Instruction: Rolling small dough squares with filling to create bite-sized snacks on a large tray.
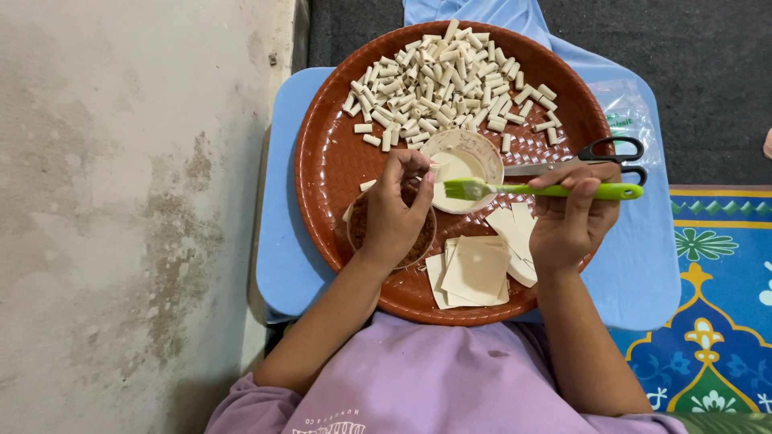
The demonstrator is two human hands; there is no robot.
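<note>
On a round brown tray [322,173], many finished small rolls [438,84] are piled, a wrapper stack [474,273] remains, the left hand [398,209] pinches one piece, and the right hand [567,217] grips a green brush [539,190].

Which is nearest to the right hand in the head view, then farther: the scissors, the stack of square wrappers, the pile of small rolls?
From the right hand:
1. Scissors, just beyond its fingers.
2. Stack of square wrappers, toward the left hand's side.
3. Pile of small rolls, at the tray's far side.

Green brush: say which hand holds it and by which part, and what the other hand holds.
The right hand holds the green brush by its handle. The left hand pinches a small pale wrapper piece at its fingertips.
</note>
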